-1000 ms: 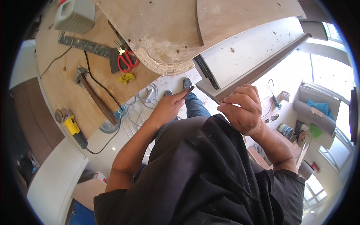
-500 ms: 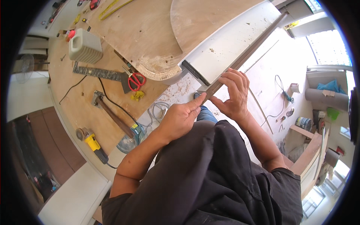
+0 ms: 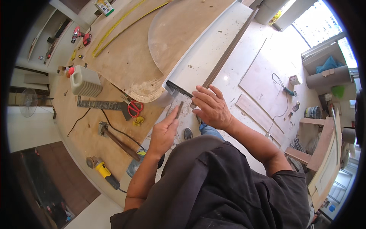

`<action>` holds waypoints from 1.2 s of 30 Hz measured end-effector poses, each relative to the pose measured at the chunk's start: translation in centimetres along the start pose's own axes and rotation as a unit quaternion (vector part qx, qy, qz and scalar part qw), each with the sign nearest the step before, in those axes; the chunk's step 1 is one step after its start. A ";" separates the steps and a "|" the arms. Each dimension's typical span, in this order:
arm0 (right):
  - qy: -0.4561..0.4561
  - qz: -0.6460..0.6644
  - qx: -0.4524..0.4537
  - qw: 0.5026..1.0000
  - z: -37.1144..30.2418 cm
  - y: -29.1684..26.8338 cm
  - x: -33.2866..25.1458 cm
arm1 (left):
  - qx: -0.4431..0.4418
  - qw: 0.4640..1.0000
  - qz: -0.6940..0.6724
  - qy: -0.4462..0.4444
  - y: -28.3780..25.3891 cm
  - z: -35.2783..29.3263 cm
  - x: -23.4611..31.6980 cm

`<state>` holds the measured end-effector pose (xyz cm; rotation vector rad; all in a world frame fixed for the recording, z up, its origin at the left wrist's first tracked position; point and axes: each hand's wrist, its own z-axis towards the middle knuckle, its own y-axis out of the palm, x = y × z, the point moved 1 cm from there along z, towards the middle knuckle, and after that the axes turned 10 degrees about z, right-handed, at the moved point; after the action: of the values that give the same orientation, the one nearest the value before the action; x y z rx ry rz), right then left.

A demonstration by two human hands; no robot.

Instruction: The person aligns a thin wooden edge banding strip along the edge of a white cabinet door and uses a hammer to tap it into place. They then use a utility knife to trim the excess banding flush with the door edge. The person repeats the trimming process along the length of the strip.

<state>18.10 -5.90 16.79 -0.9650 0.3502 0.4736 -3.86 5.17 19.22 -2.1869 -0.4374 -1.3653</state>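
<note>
Left hand point(image 3: 163, 131) holds a short dark flat piece, maybe a pencil or file point(image 3: 179, 110), pinched between thumb and fingers, tip aimed up and away toward the near end of a long white board point(image 3: 213, 49). Right hand point(image 3: 210, 107) lies palm down with fingers spread on the near end of a long dark strip point(image 3: 228, 53) along the board's right edge; cannot tell if it pinches the strip or only presses it. Strip and board share one long axis, running from the hands up and right across the view; the near end lies just ahead of both hands, with a black clamp-like bar point(image 3: 178, 88) across it. Right hand already touches the strip, left is just short of it, so right is nearer. Board rests over a curved plywood panel point(image 3: 179, 34) on the plywood table point(image 3: 84, 133). On the table to the left: a white ribbed plastic jug point(image 3: 84, 81), red-handled scissors point(image 3: 134, 108), a steel square point(image 3: 100, 104), a hammer point(image 3: 118, 140), a yellow power tool point(image 3: 102, 171) with cord, and a yellow tape point(image 3: 114, 32) far up. A small box with a green and yellow label point(image 3: 104, 6) sits at the top edge. On the floor to the right, a small white can point(image 3: 294, 79).
</note>
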 end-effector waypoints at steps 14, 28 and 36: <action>-0.024 -0.013 0.028 0.999 2.7 1.2 3.2 | 0.188 0.981 -0.043 0.004 2.2 -4.1 -2.3; -0.142 0.070 -0.084 0.984 10.7 1.8 8.6 | 0.334 0.930 -0.061 -0.143 13.3 -2.9 -1.3; -0.149 0.070 -0.095 0.982 12.1 2.7 8.8 | 0.363 0.911 -0.046 -0.190 15.8 -2.8 -3.7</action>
<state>24.99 7.63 17.01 -1.0400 0.1017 0.7803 0.75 -9.33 12.80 -1.7819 -1.0186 -0.6329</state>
